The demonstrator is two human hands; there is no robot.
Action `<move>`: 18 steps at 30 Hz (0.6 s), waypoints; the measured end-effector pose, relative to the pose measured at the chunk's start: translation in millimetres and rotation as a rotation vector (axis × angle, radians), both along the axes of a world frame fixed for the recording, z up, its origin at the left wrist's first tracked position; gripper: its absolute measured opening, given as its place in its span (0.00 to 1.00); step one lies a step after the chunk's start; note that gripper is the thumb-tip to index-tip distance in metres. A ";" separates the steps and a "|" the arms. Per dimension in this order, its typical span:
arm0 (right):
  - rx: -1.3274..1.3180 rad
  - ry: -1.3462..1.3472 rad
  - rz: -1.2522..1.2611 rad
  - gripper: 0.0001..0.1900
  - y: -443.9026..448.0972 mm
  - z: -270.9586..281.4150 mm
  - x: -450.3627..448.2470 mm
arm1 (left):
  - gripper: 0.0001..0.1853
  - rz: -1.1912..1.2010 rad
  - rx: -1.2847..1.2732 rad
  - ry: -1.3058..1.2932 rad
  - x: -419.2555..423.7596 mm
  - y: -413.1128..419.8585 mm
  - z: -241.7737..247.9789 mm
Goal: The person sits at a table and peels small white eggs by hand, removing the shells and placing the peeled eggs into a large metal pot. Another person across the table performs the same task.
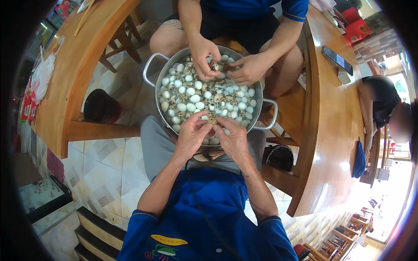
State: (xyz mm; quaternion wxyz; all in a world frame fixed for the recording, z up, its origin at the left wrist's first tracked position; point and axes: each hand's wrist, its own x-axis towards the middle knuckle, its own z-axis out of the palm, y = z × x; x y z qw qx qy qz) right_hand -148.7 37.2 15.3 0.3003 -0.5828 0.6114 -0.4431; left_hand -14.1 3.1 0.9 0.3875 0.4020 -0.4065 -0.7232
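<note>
A wide metal pot (159, 107) with two loop handles sits in front of me, full of quail eggs. Many are peeled and white (195, 98); others keep speckled shells, and loose shell pieces lie among them. Over the pot's near rim, my left hand (196, 129) and my right hand (232, 133) meet at a speckled quail egg (212, 119), pinched between the fingertips of both. Part of its shell is hidden by my fingers. Across the pot, another person's hands (205, 58) hold a speckled egg (215, 67) above the others.
Wooden tables stand at the left (94, 36) and right (326, 130). A smartphone (338, 60) leans on the right one, near a blue cloth (359, 160). A dark bin (101, 106) is on the tiled floor. Another person (380, 101) leans on the right table.
</note>
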 end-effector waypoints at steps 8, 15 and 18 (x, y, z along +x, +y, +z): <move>-0.036 0.004 -0.043 0.11 -0.1 -3.6 4.9 | 0.16 0.003 -0.020 -0.066 1.7 -0.4 -2.0; -0.119 0.105 -0.057 0.11 1.0 -3.9 9.4 | 0.16 0.035 0.053 -0.030 2.7 0.3 1.6; -0.235 0.132 -0.092 0.10 -0.3 -6.9 15.3 | 0.16 0.073 0.121 0.045 0.2 -0.1 -1.0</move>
